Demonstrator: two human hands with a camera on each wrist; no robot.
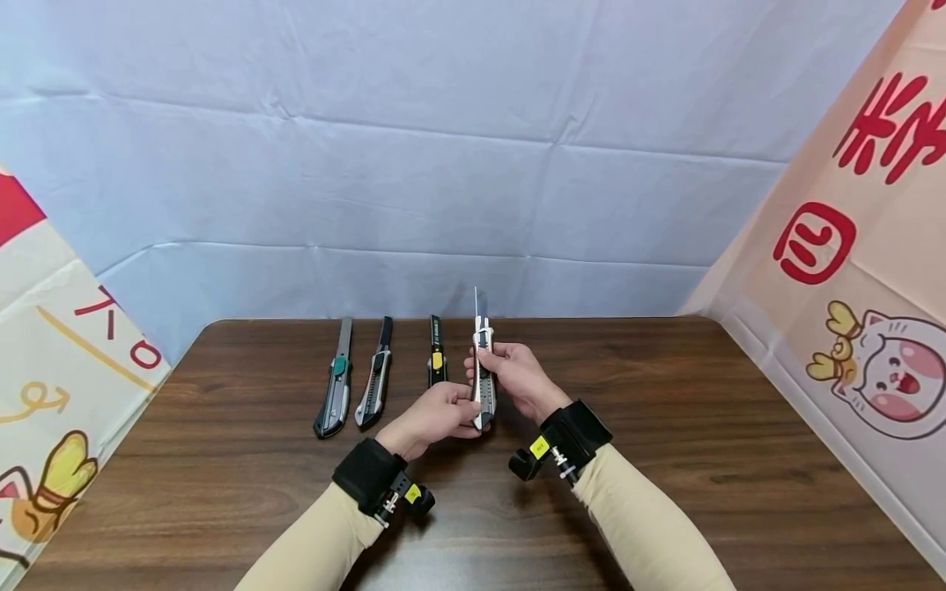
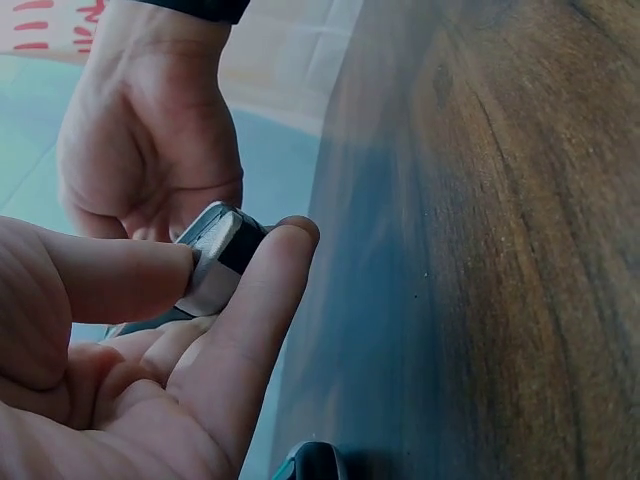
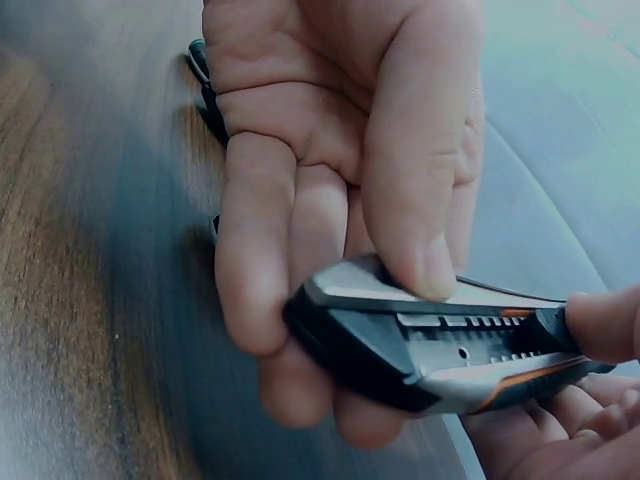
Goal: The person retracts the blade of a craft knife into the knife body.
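Note:
A silver-and-black utility knife (image 1: pixel 484 386) stands nearly upright above the table, its blade (image 1: pixel 481 304) extended at the top. My right hand (image 1: pixel 521 377) grips the handle; in the right wrist view its thumb (image 3: pixel 605 325) presses the black slider (image 3: pixel 548 330). With thumb and fingers, my left hand (image 1: pixel 436 414) pinches the butt end, which also shows in the left wrist view as a knife end (image 2: pixel 215 255). Left of the hands lie a utility knife with a green slider (image 1: pixel 337 386), a grey-and-black one (image 1: pixel 375 382), and a black one with a yellow slider (image 1: pixel 438 361), partly hidden.
The brown wooden table (image 1: pixel 702 419) extends to both sides of the arms. A pale blue cloth (image 1: pixel 414 189) hangs behind its back edge. Printed sheets stand at the left (image 1: pixel 66 394) and right (image 1: pixel 835 312). Both wrists wear black straps with small cameras.

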